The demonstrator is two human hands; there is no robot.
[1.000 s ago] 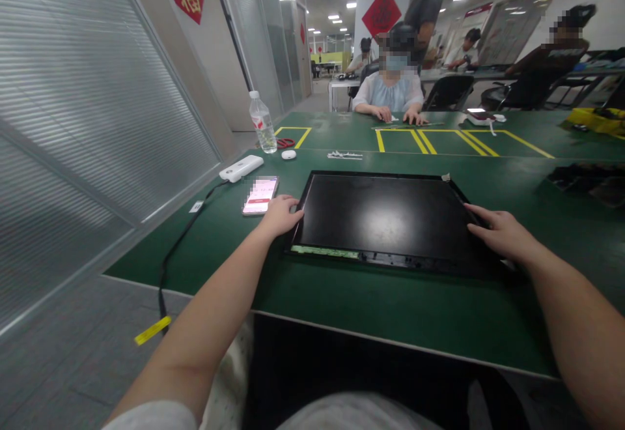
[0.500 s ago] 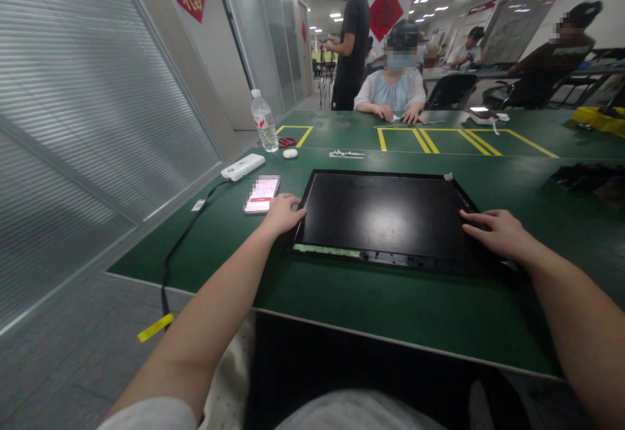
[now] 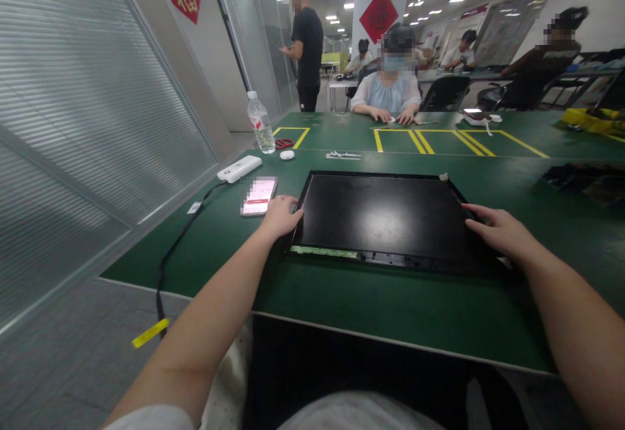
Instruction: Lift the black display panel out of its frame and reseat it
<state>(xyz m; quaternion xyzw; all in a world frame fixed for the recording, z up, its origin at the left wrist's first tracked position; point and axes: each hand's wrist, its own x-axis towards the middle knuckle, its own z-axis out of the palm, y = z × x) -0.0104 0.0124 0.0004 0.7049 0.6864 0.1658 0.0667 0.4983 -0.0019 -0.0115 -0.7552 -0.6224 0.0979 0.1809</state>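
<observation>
A black flat display panel (image 3: 381,212) lies face up on the green table in front of me. A green strip (image 3: 325,252) runs along the left part of its near edge, and a small pale tab (image 3: 443,177) is at its far right corner. My left hand (image 3: 282,216) grips the panel's left edge, thumb on the frame and the other fingers curled at the outer side. At the right edge, my right hand (image 3: 502,231) holds the rim between thumb and fingers; some of its fingertips are hidden.
Left of the panel are a phone (image 3: 258,197), a white power bank (image 3: 239,169) with a black strap, a white earbud case (image 3: 287,155), red-handled scissors (image 3: 284,144) and a water bottle (image 3: 261,124). Small metal pieces (image 3: 343,155) lie behind it. A masked person (image 3: 388,94) sits opposite.
My right fingers have shifted slightly on the panel's edge; my left hand keeps its place. The standing person in the background has moved left. The view has turned slightly.
</observation>
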